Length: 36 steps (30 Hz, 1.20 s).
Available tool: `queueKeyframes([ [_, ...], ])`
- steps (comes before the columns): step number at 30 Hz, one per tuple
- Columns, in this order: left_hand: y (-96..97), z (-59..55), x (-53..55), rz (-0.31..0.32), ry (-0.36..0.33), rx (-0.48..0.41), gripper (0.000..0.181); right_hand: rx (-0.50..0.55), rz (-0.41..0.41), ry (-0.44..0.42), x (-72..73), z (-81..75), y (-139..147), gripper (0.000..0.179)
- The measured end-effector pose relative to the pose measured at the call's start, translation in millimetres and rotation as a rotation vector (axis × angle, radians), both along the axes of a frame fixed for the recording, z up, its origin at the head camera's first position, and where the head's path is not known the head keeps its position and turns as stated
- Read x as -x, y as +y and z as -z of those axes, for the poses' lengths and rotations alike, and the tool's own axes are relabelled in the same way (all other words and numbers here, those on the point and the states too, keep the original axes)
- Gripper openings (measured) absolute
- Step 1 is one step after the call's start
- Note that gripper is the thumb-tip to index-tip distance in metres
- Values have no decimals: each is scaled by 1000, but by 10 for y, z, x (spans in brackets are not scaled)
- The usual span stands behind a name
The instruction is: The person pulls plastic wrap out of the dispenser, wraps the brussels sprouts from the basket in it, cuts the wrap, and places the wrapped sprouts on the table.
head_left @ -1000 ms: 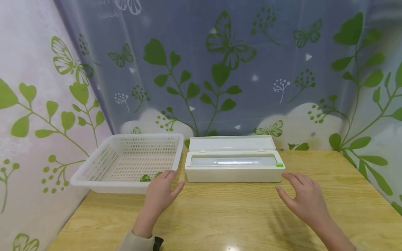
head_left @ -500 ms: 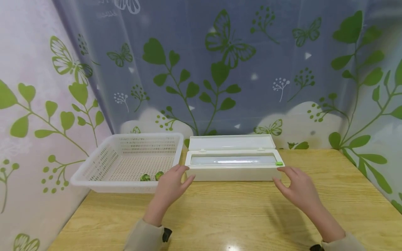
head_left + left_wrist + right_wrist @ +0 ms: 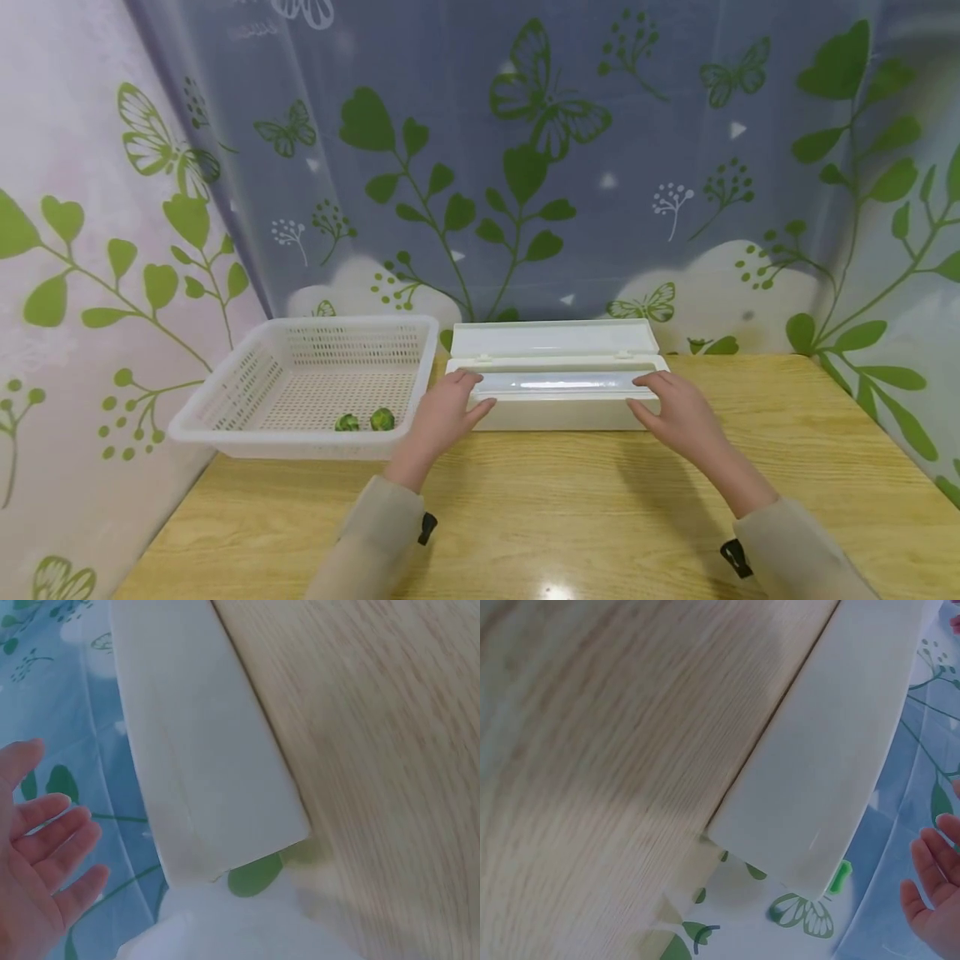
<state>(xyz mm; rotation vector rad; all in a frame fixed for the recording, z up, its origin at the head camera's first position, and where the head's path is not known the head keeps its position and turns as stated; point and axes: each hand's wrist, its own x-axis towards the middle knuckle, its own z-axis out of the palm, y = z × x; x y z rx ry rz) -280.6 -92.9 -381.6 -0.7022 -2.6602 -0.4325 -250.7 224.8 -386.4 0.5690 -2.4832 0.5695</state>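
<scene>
A long white cling film dispenser (image 3: 558, 413) stands on the table with its lid (image 3: 555, 339) tipped back. A shiny roll of clear film (image 3: 555, 382) lies in its slot. My left hand (image 3: 444, 414) is over its left part, and my right hand (image 3: 686, 421) over its right end. In the left wrist view the left hand (image 3: 56, 859) has its fingers apart and holds nothing; the right hand (image 3: 936, 881) looks alike in the right wrist view. Both appear raised off the box. A green slider (image 3: 841, 877) shows at the box's right end, hidden by the hand in the head view.
To the left, a white perforated basket (image 3: 285, 437) holds two small green sprouts, one (image 3: 382, 419) beside the other (image 3: 347, 422). Its right side is close to the dispenser. A wooden table (image 3: 555, 508) extends in front; a patterned curtain (image 3: 465, 125) hangs behind.
Both hands have moved inward over the dispenser, the left from the basket's front corner, the right from beyond the box's right end. The sprouts now show fully. Dispenser and basket stay put.
</scene>
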Motion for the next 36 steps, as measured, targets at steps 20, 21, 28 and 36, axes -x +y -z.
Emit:
queueKeyframes([
  [20,129,167,188,17,8,186,39,-244,-2,-36,333,237,21,29],
  [21,128,171,190,18,15,187,38,-241,-4,-34,332,237,20,29],
  [28,123,190,194,25,38,171,33,-234,-8,-16,338,254,16,26],
  [36,132,214,222,3,36,150,29,-238,3,-52,356,225,1,18],
])
